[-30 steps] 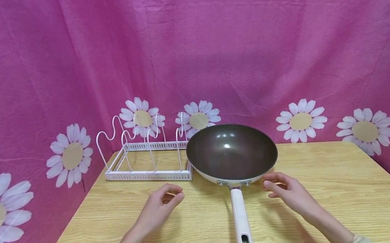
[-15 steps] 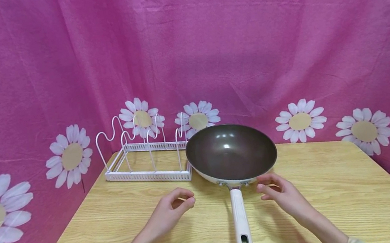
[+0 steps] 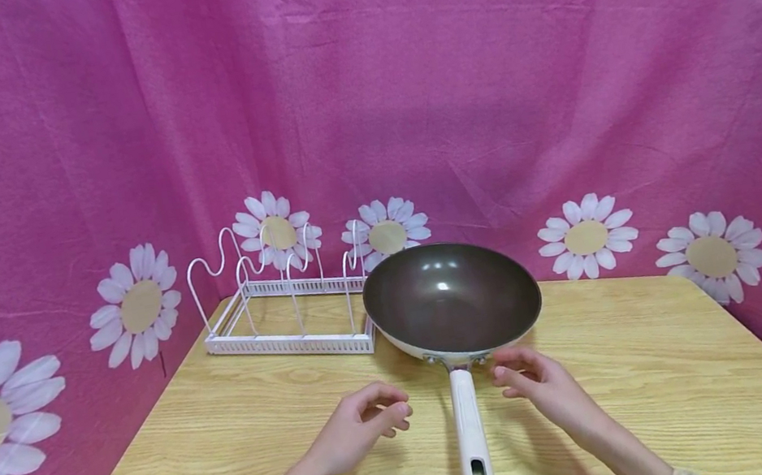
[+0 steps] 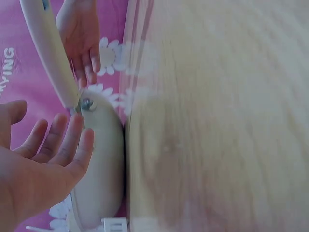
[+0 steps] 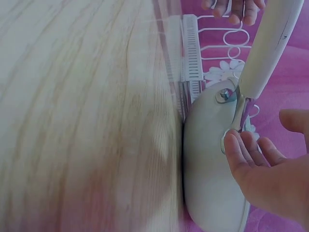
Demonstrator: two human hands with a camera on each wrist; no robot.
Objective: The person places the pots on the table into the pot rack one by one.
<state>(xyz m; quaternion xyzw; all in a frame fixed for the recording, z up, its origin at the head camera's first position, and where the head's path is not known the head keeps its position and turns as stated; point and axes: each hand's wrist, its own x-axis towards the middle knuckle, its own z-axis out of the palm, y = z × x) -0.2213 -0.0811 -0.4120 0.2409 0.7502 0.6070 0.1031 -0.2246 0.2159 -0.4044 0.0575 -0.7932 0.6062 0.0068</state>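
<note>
A deep frying pan [image 3: 452, 296] with a dark inside and pale outside sits on the table, its white handle [image 3: 472, 437] pointing toward me. To the left of the handle, my left hand [image 3: 361, 428] hovers above the wood with relaxed, bent fingers and holds nothing. My right hand [image 3: 544, 389] is on the other side, fingertips close to the pan's riveted bracket; whether they touch it I cannot tell. In the right wrist view the right fingers [image 5: 244, 152] are loosely bent beside the bracket. The left wrist view shows the left palm [image 4: 38, 179] with spread fingers near the pan.
A white wire rack [image 3: 290, 345] with several curved dividers stands at the back left, close against the pan's left side. The wooden table [image 3: 666, 367] extends to the right. A pink cloth [image 3: 477, 92] with daisies hangs behind and at the sides.
My left hand has moved right and a little toward me, nearer the handle. My right hand has shifted slightly left, also toward the handle. Pan and rack have stayed put.
</note>
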